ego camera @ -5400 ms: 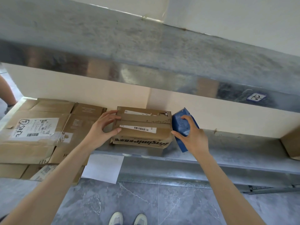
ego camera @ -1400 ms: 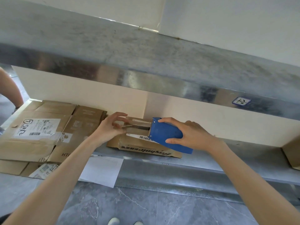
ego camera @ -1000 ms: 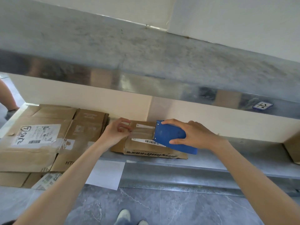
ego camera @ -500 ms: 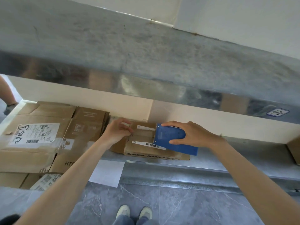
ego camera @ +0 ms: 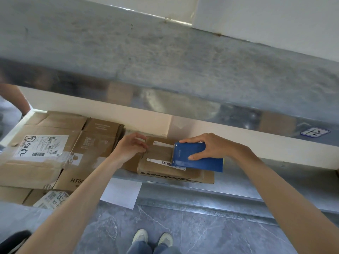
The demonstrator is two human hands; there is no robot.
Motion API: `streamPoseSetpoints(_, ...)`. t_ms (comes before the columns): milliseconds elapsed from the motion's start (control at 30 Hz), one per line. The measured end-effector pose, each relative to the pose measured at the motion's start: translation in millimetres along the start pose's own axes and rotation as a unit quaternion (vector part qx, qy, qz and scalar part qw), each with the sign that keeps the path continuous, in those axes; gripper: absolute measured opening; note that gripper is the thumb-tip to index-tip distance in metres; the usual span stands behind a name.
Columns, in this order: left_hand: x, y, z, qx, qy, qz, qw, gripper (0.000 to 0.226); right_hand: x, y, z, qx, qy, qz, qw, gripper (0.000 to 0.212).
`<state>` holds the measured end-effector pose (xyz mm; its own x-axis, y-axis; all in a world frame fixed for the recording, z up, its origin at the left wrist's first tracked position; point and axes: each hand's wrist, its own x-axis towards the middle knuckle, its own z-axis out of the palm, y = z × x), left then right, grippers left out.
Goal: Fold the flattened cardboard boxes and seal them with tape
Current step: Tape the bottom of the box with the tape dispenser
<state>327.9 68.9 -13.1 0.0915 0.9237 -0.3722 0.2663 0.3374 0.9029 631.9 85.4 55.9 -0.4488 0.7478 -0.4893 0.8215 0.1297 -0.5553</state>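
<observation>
Cardboard box (ego camera: pixel 165 174) is partly hidden by tape dispenser (ego camera: pixel 205 165) in right hand (ego camera: pixel 211 147).

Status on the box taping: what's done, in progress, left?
Done: one small box stands folded, flaps closed, on the metal shelf. In hand: left hand holds the tape end at its left edge; right hand holds the blue tape dispenser on top. Left: finish and cut this strip, then the flattened boxes stacked at left.
</observation>
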Motion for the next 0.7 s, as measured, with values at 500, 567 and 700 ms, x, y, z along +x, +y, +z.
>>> streamPoseSetpoints(500,-1,-18,3,-0.069,0.050,-0.040,0.996,0.044,9,7,-3,0.007,-0.020,0.008,1.000,0.056)
streamPoseSetpoints(567,0,-17,3,-0.068,0.051,-0.039,0.996,0.044,9,7,-3,0.007,-0.023,0.007,1.000,0.057)
streamPoseSetpoints(700,3,-19,3,-0.069,0.065,-0.032,0.995,0.042,11,6,-3,0.000,-0.029,0.006,1.000,0.058)
